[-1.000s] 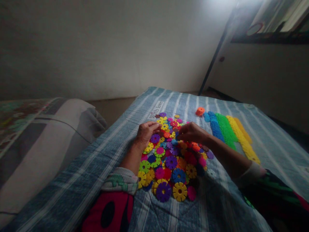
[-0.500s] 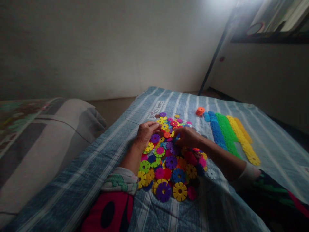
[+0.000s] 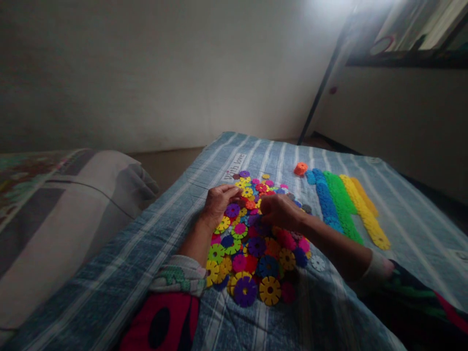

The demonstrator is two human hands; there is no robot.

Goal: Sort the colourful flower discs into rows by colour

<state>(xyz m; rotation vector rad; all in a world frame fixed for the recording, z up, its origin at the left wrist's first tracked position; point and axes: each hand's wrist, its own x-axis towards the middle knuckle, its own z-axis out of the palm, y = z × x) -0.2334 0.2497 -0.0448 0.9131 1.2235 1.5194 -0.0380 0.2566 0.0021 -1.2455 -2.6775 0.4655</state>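
Item 1: loose notched discs [image 3: 239, 262], mixed colours, heaped on the cloth, below and betw. both hands. I'd judge the spot suits easy reach w/ either arm.

Item 2: L hand [image 3: 217, 202], at pile's left edge, thumb and forefinger tips drawn near each other. On my feed I can't tell whether a disc is pinched there. Held low, prob. so the fingers sit level w/ flat pcs.

Item 3: R hand [image 3: 283, 209], over the pile, right of L hand, fingers curled down, tips hidden — can't tell if they're clamped on anything. The downward curl likely suits thin discs lying flat.

Item 4: blue row [image 3: 325, 197], green row [image 3: 340, 202], yellow row [image 3: 362, 210], amber row [image 3: 361, 195], side by side right of pile; presumably set off to keep colours apart from the mix.

Item 5: orange cluster [image 3: 301, 168], near far end of blue row.

Item 6: white disc [image 3: 318, 263], alone by R forearm — reason unclear to me.

Item 7: striped blue cloth [image 3: 175, 219], under all discs.
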